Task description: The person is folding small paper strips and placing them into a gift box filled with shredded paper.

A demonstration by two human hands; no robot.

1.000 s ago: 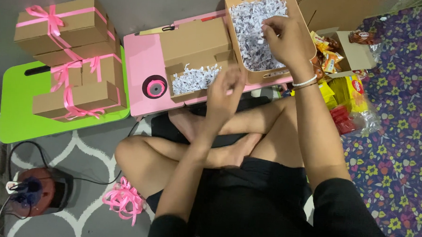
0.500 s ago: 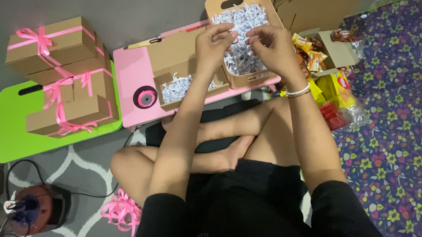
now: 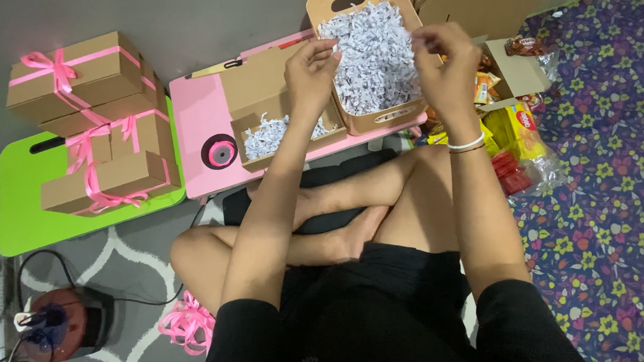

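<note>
Hands over a bin of shredded paper

Shredded white-and-grey paper filler [image 3: 374, 56] fills a tan cardboard bin with a cut-out handle [image 3: 382, 120], which stands at the far right of a low pink counter [image 3: 198, 118]. Left hand [image 3: 311, 70]: raised over the bin's left wall, fingertips pinched together on a few strands of the filler. Right hand [image 3: 447, 60]: raised over the bin's right wall, thumb and forefinger pinched at the filler's edge; whether paper is between them cannot be told. A white bead bracelet [image 3: 467, 144] sits on the right wrist.

Open brown cardboard gift box [image 3: 278, 103]: on the pink counter, just left of the bin, its tray partly lined with the same shredded paper. Spool of pink ribbon [image 3: 220, 153]: lying flat on the pink counter, near the box's front left corner.

Stack of closed brown cardboard boxes tied with pink ribbon [image 3: 100, 117]: on a bright green counter [image 3: 27, 211], touching the pink one's left side. Loose pink ribbon bow [image 3: 189, 321]: on the grey patterned rug. Small open carton of wrapped snacks [image 3: 504, 80] and yellow and red packets [image 3: 519, 142]: right of the bin, on a purple floral cloth [image 3: 611, 179].
</note>
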